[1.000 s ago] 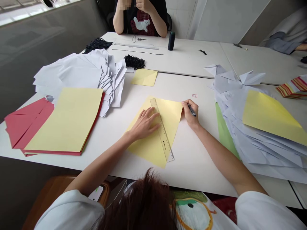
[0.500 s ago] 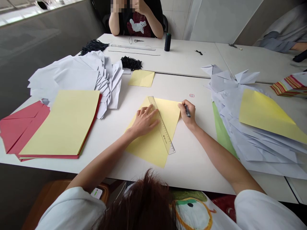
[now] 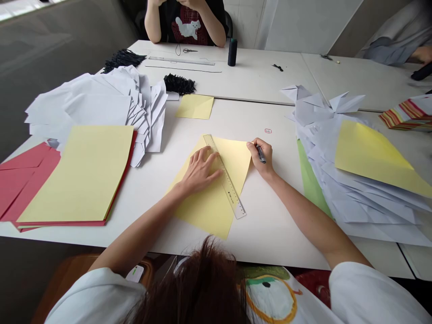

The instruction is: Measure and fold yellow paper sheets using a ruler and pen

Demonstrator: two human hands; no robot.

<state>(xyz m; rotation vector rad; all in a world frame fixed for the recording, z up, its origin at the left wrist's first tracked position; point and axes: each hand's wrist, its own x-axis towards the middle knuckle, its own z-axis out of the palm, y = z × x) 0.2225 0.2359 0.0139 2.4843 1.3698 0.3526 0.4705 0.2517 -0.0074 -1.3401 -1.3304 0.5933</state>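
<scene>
A yellow sheet of paper (image 3: 202, 207) lies at a slant on the white table in front of me. Across it runs a clear plastic ruler (image 3: 230, 187), tilted from upper left to lower right. My left hand (image 3: 201, 171) rests on the sheet with its fingers spread, the fingertips at the ruler's upper left edge. At the sheet's upper right corner, my right hand (image 3: 262, 155) is closed, with a dark pen (image 3: 260, 153) tucked in it. Its thumb and forefinger pinch that corner, which is slightly raised off the table.
On the left are stacked yellow and red sheets (image 3: 77, 180) and a heap of white papers (image 3: 91, 101). More folded white papers (image 3: 357, 189) lie right. Beyond are a small yellow piece (image 3: 195, 106), black cords (image 3: 178, 84) and a thread spool (image 3: 232, 52). A person (image 3: 187, 24) sits opposite.
My view has shifted slightly, so the table things sit a little higher and further left. Both hands keep nearly the same hold on the ruler, sheet and pen.
</scene>
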